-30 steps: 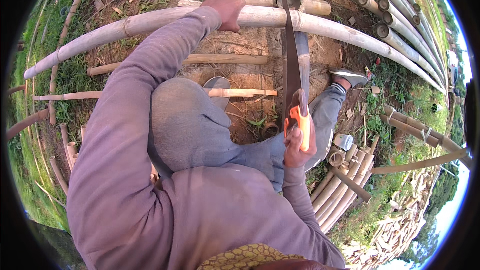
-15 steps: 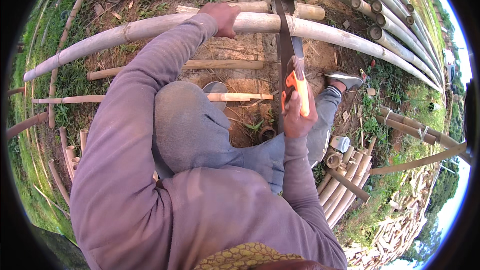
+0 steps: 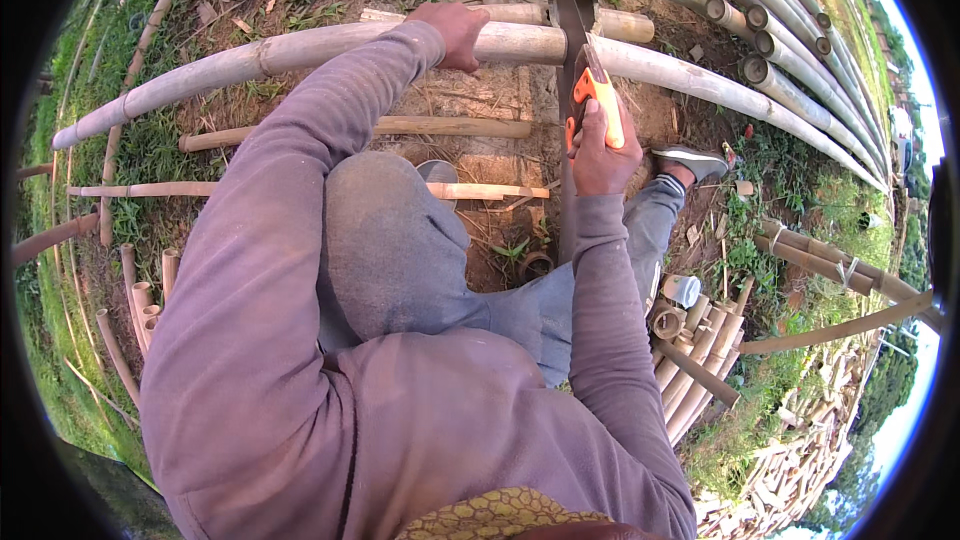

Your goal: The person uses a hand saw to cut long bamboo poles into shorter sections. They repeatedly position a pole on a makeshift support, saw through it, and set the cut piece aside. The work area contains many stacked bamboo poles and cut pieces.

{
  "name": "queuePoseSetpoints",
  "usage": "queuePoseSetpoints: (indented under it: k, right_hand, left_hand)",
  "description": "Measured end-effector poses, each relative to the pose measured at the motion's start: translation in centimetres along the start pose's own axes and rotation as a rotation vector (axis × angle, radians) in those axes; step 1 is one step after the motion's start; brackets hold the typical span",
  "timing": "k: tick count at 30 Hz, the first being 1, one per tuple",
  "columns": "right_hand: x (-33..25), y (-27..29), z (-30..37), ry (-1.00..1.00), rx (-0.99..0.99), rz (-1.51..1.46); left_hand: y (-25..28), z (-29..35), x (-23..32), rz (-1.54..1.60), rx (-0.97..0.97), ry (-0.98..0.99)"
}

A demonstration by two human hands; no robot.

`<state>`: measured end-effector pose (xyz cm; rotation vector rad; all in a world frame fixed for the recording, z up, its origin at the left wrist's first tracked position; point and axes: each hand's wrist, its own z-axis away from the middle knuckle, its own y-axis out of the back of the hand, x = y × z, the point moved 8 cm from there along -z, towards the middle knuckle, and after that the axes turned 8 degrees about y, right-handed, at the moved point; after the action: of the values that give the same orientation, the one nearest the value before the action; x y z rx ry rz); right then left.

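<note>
A long pale bamboo pole [image 3: 330, 46] lies crosswise in front of me, its ends reaching far to the left and right. My left hand [image 3: 455, 35] is closed over the pole, left of the saw blade. In my right hand [image 3: 606, 158] is the orange handle of a handsaw [image 3: 598, 100], fingers wrapped round it. The blade stands across the pole, and its tip points away from me. How deep the teeth sit in the bamboo cannot be made out. Behind the pole, a shorter bamboo piece [image 3: 625, 25] lies nearly parallel to it.
Several bamboo poles [image 3: 800, 70] are stacked at the far right. Shorter cut lengths [image 3: 700, 360] lie by a white cup [image 3: 682, 289] at the lower right. A split strip [image 3: 490, 191] and a thin pole [image 3: 450, 127] cross the ground near my knee. My shoe [image 3: 700, 162] rests at right.
My right hand has pushed forward, away from me, bringing the saw handle close to the bamboo pole. My left hand stays on the pole.
</note>
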<state>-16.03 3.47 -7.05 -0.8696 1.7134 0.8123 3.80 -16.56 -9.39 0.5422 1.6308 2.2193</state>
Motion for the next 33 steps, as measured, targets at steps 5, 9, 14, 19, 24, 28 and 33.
queuePoseSetpoints:
  k: [5, 9, 14, 19, 24, 28, 33]
  right_hand:
    - [-3.8, 8.9, 16.5, -0.130, -0.042, 0.091]
    - [-4.7, 9.5, 17.4, -0.022, -0.059, 0.171]
    - [-0.6, 0.5, -1.0, -0.030, -0.023, 0.023]
    - [-1.6, 3.8, 6.9, -0.065, 0.007, 0.034]
    - [-4.9, 10.5, 19.8, -0.093, -0.019, 0.063]
    - [-1.3, 6.0, 10.3, -0.023, -0.022, 0.072]
    - [-0.3, 0.5, -0.1, -0.018, -0.014, 0.029]
  left_hand:
    - [-2.2, 0.3, -0.4, 0.042, -0.032, 0.001]
    - [-2.0, 0.6, 0.3, 0.022, -0.005, -0.004]
    - [-1.2, -0.1, 0.8, 0.027, -0.004, -0.022]
    - [-1.3, 0.7, 0.1, 0.005, -0.054, 0.014]
    - [-2.4, 0.3, -0.1, 0.037, -0.019, -0.016]
    - [-2.3, 0.0, 0.4, 0.024, 0.005, -0.012]
    - [-0.9, 0.1, 0.4, 0.010, -0.014, -0.013]
